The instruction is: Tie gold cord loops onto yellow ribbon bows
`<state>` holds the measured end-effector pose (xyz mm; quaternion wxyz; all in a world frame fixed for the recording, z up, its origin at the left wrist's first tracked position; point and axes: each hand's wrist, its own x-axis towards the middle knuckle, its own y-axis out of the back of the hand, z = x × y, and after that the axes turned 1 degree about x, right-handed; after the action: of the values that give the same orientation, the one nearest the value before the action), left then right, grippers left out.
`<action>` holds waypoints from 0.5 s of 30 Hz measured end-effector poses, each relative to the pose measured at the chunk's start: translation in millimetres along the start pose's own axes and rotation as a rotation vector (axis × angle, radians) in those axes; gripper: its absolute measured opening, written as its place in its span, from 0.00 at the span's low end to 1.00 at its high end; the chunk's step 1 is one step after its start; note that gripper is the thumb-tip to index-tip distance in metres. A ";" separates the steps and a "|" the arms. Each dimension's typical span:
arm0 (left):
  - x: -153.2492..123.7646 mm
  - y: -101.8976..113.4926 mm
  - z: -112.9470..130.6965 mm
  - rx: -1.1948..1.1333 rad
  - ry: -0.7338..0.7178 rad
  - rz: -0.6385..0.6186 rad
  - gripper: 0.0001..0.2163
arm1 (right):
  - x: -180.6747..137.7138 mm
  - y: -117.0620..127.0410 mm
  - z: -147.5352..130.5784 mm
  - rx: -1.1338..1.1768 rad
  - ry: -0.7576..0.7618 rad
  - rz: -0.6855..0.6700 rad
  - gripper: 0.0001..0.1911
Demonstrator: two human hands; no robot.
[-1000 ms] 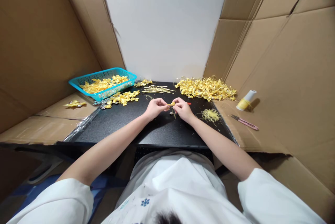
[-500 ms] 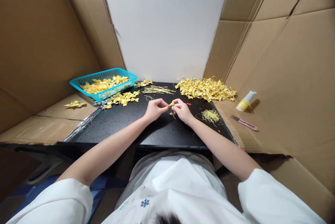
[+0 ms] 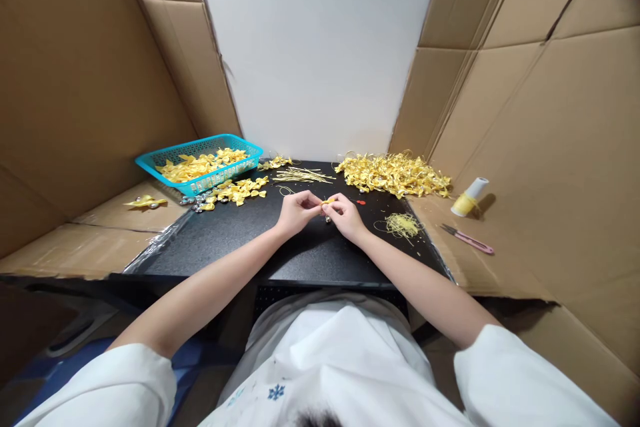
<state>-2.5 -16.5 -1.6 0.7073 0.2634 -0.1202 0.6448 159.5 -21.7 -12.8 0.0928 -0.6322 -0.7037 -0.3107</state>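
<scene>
Over the middle of the black table, my left hand [image 3: 299, 212] and my right hand [image 3: 347, 216] meet, both closed in a pinch on one small yellow ribbon bow [image 3: 327, 202]. Fingertips cover most of the bow. A small silver bell [image 3: 328, 219] hangs just below it, between the hands. Behind my left hand lie a thin loop of cord [image 3: 286, 191] and a bundle of short golden cords [image 3: 303, 175]. A red scrap [image 3: 361, 202] lies just right of my right hand.
A turquoise basket [image 3: 199, 142] of yellow bows stands back left, with loose bows [image 3: 239, 191] and silver bells [image 3: 197, 200] before it. Back right is a heap of corded bows [image 3: 395, 172]. Thread clippings [image 3: 401, 225], pink snips [image 3: 469, 239] and a thread cone [image 3: 469, 197] lie right.
My fingers have closed in tighter around the bow, hiding more of it. The bell sits nearer to the fingertips. The whole view has shifted slightly; the things on the table have not moved.
</scene>
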 end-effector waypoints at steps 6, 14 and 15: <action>4.8 3.3 -2.3 -0.028 0.036 0.057 0.13 | 4.1 12.8 -3.1 0.022 -0.025 -0.008 0.15; 4.0 2.4 -2.6 -0.020 0.025 0.038 0.14 | 9.1 10.8 5.2 0.153 -0.110 -0.030 0.17; 3.5 2.3 -2.5 -0.017 0.020 0.024 0.14 | 9.4 10.6 5.4 0.155 -0.108 -0.017 0.16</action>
<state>-4.7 -12.1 -1.4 0.7029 0.2497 -0.1217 0.6548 169.3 -10.8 -8.8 0.1007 -0.6331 -0.7348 -0.2216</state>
